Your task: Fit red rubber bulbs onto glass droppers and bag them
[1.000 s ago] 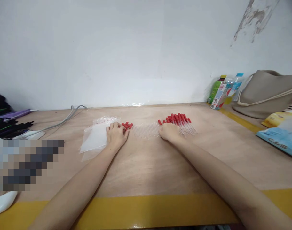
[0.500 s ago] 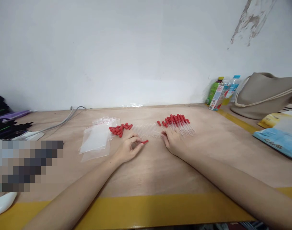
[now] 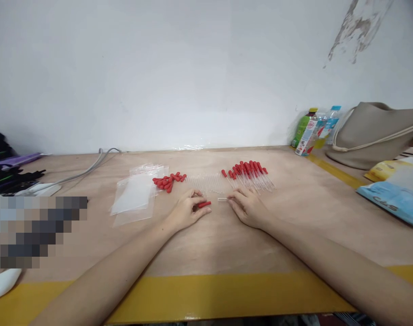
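Between the thumb and fingers of my left hand (image 3: 189,209) is a red rubber dropper bulb (image 3: 204,204), its neck facing right. My right hand (image 3: 249,206) pinches a clear glass dropper tube (image 3: 222,199), one end sticking out leftward. A small gap separates tube and bulb. Behind my left hand lies a pile of loose red bulbs (image 3: 167,182). A row of clear tubes (image 3: 206,183) rests between that pile and a group of droppers with red bulbs fitted (image 3: 249,170), which lies just beyond my right hand.
Clear zip bags (image 3: 133,197) lie left of the bulb pile. A grey cable (image 3: 87,171) crosses the table's left side. Bottles (image 3: 308,133), a grey bag (image 3: 372,136) and a blue packet (image 3: 392,203) stand or lie at the right. Yellow tape (image 3: 192,296) lines the front edge.
My right hand has picked a glass tube from the row and brought it nearer, level with the bulb. My left hand has shifted slightly, showing more of its bulb.
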`<state>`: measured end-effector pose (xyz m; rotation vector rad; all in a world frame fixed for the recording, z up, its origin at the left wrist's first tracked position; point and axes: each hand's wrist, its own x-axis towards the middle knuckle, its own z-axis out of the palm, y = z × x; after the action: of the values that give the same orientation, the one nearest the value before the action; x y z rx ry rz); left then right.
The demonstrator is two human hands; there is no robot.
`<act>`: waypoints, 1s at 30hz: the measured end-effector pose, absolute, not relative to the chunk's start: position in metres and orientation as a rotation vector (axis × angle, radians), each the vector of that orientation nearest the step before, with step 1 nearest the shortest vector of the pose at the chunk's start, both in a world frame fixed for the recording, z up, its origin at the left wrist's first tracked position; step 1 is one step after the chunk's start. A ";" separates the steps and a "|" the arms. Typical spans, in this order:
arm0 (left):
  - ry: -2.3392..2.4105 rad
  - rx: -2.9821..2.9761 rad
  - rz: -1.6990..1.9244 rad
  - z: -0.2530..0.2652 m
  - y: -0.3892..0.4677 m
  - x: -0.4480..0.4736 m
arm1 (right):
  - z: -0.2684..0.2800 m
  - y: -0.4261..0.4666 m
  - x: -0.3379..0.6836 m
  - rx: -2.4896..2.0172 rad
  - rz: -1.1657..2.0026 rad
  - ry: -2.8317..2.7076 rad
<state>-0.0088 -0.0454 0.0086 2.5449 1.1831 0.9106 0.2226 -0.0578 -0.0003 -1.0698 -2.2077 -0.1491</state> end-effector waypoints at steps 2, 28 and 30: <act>1.179 2.539 0.943 0.006 -0.042 -0.007 | 0.001 -0.059 0.220 -1.069 -0.129 -2.209; 0.970 2.242 0.850 0.005 -0.048 -0.003 | -0.006 -0.054 0.214 -0.846 0.018 -2.225; 0.965 2.259 0.837 0.005 -0.049 -0.003 | -0.006 -0.053 0.214 -0.818 0.031 -2.235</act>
<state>-0.0034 -0.0487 0.0050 2.2588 0.9653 0.8372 0.2142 -0.0530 -0.0060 -0.8181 -2.2352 0.0309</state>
